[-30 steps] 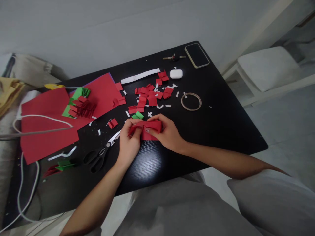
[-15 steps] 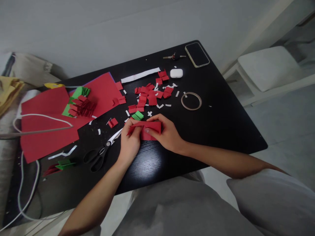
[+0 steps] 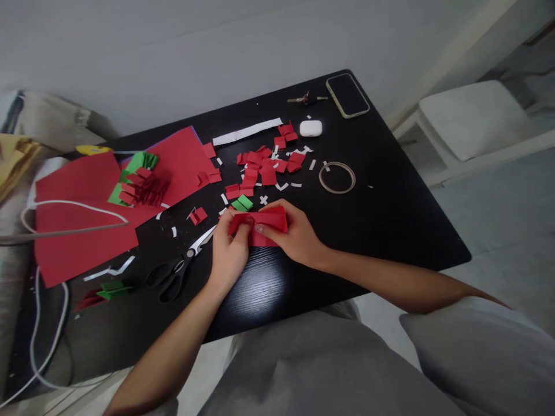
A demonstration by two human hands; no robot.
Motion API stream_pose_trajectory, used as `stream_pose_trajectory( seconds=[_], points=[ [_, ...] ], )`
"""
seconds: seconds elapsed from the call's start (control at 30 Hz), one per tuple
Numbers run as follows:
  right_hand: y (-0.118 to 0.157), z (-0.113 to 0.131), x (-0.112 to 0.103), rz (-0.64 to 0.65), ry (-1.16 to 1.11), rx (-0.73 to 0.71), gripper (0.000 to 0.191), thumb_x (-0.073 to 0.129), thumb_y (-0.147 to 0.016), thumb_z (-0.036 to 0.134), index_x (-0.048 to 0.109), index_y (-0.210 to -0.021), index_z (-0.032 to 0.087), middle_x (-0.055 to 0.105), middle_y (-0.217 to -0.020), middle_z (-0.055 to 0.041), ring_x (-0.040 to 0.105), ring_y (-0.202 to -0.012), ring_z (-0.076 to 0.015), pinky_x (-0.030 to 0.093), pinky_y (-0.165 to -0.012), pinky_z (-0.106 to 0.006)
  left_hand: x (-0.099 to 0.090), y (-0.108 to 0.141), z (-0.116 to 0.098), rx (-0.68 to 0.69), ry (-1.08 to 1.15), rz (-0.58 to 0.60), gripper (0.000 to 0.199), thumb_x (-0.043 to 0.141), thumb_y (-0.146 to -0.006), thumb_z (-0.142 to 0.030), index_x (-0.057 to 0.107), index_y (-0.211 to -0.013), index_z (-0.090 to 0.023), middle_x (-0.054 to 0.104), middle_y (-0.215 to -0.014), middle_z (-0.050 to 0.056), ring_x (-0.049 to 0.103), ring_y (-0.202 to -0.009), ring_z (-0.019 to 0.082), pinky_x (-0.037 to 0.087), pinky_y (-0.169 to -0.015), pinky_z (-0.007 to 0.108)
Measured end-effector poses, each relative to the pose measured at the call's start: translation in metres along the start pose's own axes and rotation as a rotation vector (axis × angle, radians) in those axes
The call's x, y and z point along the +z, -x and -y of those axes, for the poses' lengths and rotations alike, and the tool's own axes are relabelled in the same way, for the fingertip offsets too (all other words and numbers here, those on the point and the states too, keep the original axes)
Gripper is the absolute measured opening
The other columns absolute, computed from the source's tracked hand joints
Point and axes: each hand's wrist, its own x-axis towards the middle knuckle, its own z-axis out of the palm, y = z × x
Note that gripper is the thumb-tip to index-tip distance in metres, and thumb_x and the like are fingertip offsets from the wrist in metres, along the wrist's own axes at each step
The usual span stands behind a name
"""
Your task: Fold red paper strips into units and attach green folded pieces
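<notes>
Grey cloth clothing (image 3: 316, 364) showed nearest you, at the front edge of the black, wood-grained table (image 3: 399, 231). On the left lay a folded red-and-green paper piece (image 3: 113, 292) and black-handled metal scissors (image 3: 191, 253), their tips hidden by your left hand (image 3: 229, 248). That hand and your right hand (image 3: 299, 237) were both pinching a creased, folded red paper strip (image 3: 273, 218), thumbs against its near face, over the table's middle. Half a second before, its left corner had jutted across your left hand; at this moment that corner was drawn in, the right end sat slightly higher, and the scissors had stayed put.

Just beyond the strip came a small, glossy green paper fold (image 3: 242, 203), then a heap of boxy little red paper folds (image 3: 269, 175) among narrow white slips. Right of these lay a thin tan ring (image 3: 336, 192). Farther back sat a smooth, rounded white case (image 3: 311, 128), closed, its contents unseen, and a rectangular dark-screened phone (image 3: 349, 96).
</notes>
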Motion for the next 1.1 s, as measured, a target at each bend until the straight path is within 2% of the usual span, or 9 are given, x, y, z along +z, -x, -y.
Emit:
stream_pose_trajectory(
  seconds=[0.13,0.3,0.4,0.5,0.63,0.83,1.1],
  points=[
    [-0.002,0.002,-0.001,-0.020,-0.021,0.021,0.020,0.080,-0.082,0.028,0.067,-0.096,0.022,0.073,-0.092,-0.0005,0.067,-0.088,-0.0208,0.053,-0.086,-0.036,-0.002,-0.002,-0.004,0.000,-0.020,-0.011,0.008,0.066,-0.085,-0.027,0.064,-0.079,-0.021,0.064,-0.074,-0.001,0.057,-0.071,0.017,0.047,-0.068,0.027],
    [-0.005,0.005,-0.003,0.016,-0.074,0.045,0.019,0.075,-0.082,0.023,0.070,-0.101,0.023,0.076,-0.103,-0.0016,0.069,-0.097,-0.0215,0.054,-0.091,-0.036,-0.008,-0.004,-0.001,-0.007,0.011,0.025,0.013,0.072,-0.086,-0.031,0.070,-0.094,-0.021,0.070,-0.085,0.000,0.063,-0.076,0.017,0.049,-0.071,0.027],
    [-0.006,0.005,-0.005,0.024,-0.095,0.055,0.021,0.073,-0.081,0.020,0.071,-0.102,0.022,0.076,-0.104,-0.0019,0.070,-0.098,-0.0214,0.054,-0.092,-0.037,-0.012,-0.004,0.001,-0.019,0.017,0.040,0.021,0.076,-0.085,-0.034,0.070,-0.099,-0.021,0.068,-0.082,-0.001,0.060,-0.070,0.015,0.047,-0.067,0.026],
    [-0.007,0.004,-0.006,0.015,-0.087,0.059,0.022,0.073,-0.081,0.020,0.071,-0.102,0.022,0.076,-0.105,-0.0018,0.070,-0.099,-0.0215,0.055,-0.092,-0.037,-0.014,-0.004,0.002,-0.010,-0.008,0.034,0.020,0.077,-0.086,-0.036,0.065,-0.090,-0.021,0.060,-0.071,-0.004,0.052,-0.062,0.013,0.044,-0.063,0.025],
    [-0.008,0.004,-0.007,-0.001,-0.071,0.050,0.022,0.074,-0.081,0.019,0.071,-0.102,0.023,0.077,-0.107,-0.0016,0.070,-0.100,-0.0216,0.055,-0.093,-0.038,-0.015,-0.004,0.001,0.026,-0.074,0.083,0.026,0.071,-0.091,-0.039,0.060,-0.077,-0.021,0.053,-0.064,-0.004,0.046,-0.057,0.012,0.040,-0.059,0.026],
    [-0.007,0.004,-0.007,0.002,-0.088,0.040,0.021,0.077,-0.082,0.021,0.072,-0.102,0.023,0.077,-0.107,-0.0023,0.071,-0.101,-0.0210,0.055,-0.095,-0.038,-0.015,-0.003,-0.003,0.033,-0.021,0.092,0.024,0.070,-0.090,-0.033,0.056,-0.075,-0.021,0.054,-0.059,-0.004,0.047,-0.053,0.012,0.035,-0.052,0.024],
    [-0.008,0.001,-0.006,-0.026,-0.138,0.074,0.022,0.080,-0.080,0.025,0.073,-0.100,0.019,0.076,-0.098,-0.0017,0.070,-0.094,-0.0203,0.056,-0.089,-0.036,-0.011,-0.003,-0.001,0.041,0.031,0.053,0.026,0.074,-0.085,-0.027,0.052,-0.073,-0.020,0.049,-0.063,-0.006,0.043,-0.057,0.010,0.037,-0.056,0.022]
  ],
)
